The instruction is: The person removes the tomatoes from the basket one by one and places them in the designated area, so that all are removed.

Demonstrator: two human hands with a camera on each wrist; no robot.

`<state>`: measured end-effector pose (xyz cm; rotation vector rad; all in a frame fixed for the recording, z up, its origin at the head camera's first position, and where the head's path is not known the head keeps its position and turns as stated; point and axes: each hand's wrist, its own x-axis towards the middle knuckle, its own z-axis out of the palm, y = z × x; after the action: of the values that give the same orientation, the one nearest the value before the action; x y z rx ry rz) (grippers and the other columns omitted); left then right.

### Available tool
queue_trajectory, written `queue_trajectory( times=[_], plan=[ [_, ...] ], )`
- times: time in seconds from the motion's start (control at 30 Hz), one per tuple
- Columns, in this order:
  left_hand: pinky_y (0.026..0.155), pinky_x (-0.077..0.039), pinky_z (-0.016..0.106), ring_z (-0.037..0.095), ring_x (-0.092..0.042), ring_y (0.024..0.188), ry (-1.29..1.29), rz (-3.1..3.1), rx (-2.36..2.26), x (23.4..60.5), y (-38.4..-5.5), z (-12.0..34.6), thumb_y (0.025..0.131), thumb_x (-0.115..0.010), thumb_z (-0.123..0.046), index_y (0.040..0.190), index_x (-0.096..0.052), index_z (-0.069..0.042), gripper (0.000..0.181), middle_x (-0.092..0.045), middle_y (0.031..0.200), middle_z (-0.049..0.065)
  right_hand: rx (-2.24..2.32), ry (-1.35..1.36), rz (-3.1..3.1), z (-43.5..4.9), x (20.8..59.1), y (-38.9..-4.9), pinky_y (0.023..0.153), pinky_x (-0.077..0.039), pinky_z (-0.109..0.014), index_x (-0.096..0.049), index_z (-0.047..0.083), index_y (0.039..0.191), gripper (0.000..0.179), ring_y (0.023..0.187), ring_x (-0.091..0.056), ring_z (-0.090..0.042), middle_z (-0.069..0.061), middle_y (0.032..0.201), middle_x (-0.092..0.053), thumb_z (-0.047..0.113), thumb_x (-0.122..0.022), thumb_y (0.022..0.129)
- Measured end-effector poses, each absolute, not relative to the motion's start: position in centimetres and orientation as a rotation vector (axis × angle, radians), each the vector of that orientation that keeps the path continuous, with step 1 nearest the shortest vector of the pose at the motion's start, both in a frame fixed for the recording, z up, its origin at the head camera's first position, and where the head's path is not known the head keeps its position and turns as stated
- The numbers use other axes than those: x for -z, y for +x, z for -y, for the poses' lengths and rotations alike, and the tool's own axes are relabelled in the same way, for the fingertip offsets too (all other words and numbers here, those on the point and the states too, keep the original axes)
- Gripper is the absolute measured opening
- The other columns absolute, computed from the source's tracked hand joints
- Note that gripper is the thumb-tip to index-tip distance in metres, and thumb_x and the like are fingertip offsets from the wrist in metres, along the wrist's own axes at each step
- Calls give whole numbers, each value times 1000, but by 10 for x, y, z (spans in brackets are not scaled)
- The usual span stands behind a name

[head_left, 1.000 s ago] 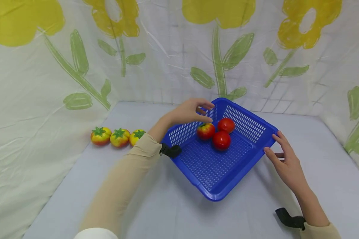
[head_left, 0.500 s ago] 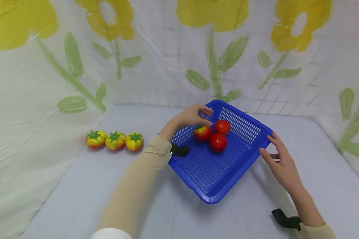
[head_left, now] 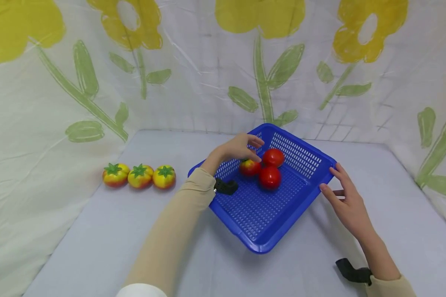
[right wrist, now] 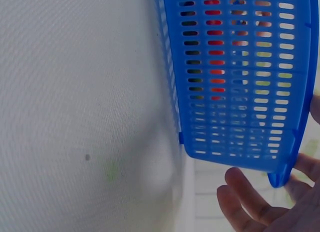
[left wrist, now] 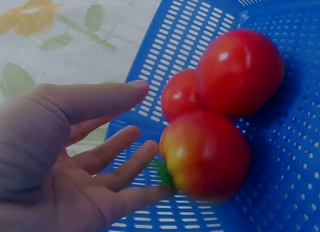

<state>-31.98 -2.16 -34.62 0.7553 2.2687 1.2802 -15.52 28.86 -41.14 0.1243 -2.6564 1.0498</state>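
Three yellow-red tomatoes (head_left: 140,177) in a row on the bench (head_left: 193,272), left of basket; flowered sheet (head_left: 200,99) behind. Left sleeve (head_left: 171,227) blocks part of basket's left side. Left hand (head_left: 236,147): grip open, fingers spread beside the green-topped tomato (head_left: 250,168); fingertip contact hard to tell. Right hand (head_left: 351,206): grip closed on the blue basket (head_left: 265,218) at its right rim corner. Inside basket: that tomato, touching two red tomatoes (head_left: 269,177).
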Motion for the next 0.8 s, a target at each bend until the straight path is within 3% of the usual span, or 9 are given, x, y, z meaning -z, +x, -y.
queue_trajectory(
  times=[0.23, 0.4, 0.8],
  plan=[
    [94, -50, 34, 36, -50, 127, 777, -2193, -1228, 353, -321, 18, 83, -75, 4, 138, -52, -1, 60, -47, 141, 21, -1065, 126, 2654, -286, 411, -156, 83, -50, -54, -25, 16, 157, 68, 107, -55, -43, -5, 163, -12, 33, -57, 100],
    [93, -50, 32, 30, -53, 123, 801, -2222, -1152, 358, -318, 13, 79, -78, 4, 135, -55, -1, 60, -55, 135, 15, -1082, 122, 2652, -285, 410, -156, 85, -49, -61, -24, 15, 157, 68, 107, -55, -45, -5, 163, -11, 34, -57, 100],
    [94, -48, 27, 18, -58, 114, 844, -2223, -1112, 369, -322, 5, 78, -84, -7, 129, -62, -5, 56, -64, 118, 1, -1082, 118, 2638, -285, 412, -155, 85, -49, -62, -24, 19, 158, 69, 107, -55, -43, -1, 163, -11, 36, -57, 100]
  ],
)
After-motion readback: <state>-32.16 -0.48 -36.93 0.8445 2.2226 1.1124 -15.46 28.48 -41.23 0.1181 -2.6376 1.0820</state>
